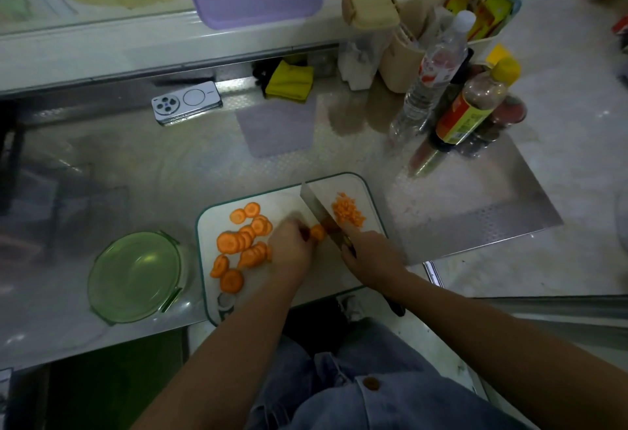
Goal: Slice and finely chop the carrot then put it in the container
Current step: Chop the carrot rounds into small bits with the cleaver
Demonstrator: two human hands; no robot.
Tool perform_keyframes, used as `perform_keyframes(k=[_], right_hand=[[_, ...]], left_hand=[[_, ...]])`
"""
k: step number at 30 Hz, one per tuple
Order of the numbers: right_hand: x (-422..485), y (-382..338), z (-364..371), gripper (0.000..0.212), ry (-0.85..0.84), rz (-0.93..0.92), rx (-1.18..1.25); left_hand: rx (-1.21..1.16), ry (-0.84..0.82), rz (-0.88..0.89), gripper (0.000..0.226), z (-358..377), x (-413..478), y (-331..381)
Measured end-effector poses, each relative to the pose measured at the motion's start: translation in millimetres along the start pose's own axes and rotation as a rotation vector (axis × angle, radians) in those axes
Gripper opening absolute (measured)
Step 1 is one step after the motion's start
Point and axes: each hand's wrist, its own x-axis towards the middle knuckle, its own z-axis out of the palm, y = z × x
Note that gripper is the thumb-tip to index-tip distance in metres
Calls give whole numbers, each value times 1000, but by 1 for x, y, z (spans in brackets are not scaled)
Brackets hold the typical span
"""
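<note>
Left grip (289, 246) pinches a carrot piece (317, 232) mid-frame on the cutting board (360, 188), fingers hiding most of it. Right grip (370, 253) is clenched round the knife (319, 207), handle buried under it. Loose slices (243, 239) lie left, chopped bits (348, 212) right, green container (134, 276) lower left on the worktop (170, 174).

tabletop (441, 212): embossed metal, shiny. cutting board (285, 198): smooth white plastic. container (134, 276): glossy green glass-like. knife blade (314, 202): polished metal. cloth (289, 80): yellow, matt.

The left hand (291, 246) pins carrot slices (317, 232) on the cutting board (339, 273); the right hand (370, 254) grips the knife (317, 207) beside them.
</note>
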Motion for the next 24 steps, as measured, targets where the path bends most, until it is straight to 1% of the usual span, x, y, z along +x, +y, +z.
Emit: perform_keyframes(k=[3,8,12,13,14,15,16,17,19,21,24], right_hand=[[1,2,-1,43,-19,-3,31],[1,6,-6,45,-42,5,112],[3,10,-13,46,36,86,242],[4,10,-15,40,60,127,304],[4,10,-19,28,74,178,390],[5,10,-23,16,84,230,488],[7,10,-27,10,97,285,586],[8,10,-31,8,110,343,672],[10,10,-36,11,129,453,798],[11,10,-40,12,162,512,872],[11,11,-40,8,211,518,907]], left_hand=[[-10,3,53,19,-2,-1,1],[45,13,122,20,-2,-2,4],[131,11,117,23,2,3,3],[139,16,108,24,2,4,4],[138,21,103,24,2,3,5],[132,28,112,23,1,3,7],[120,33,135,21,0,2,10],[101,35,173,18,-1,1,13],[65,37,286,16,-1,-3,21],[68,45,433,22,1,-7,28],[230,99,665,33,9,-9,35]])
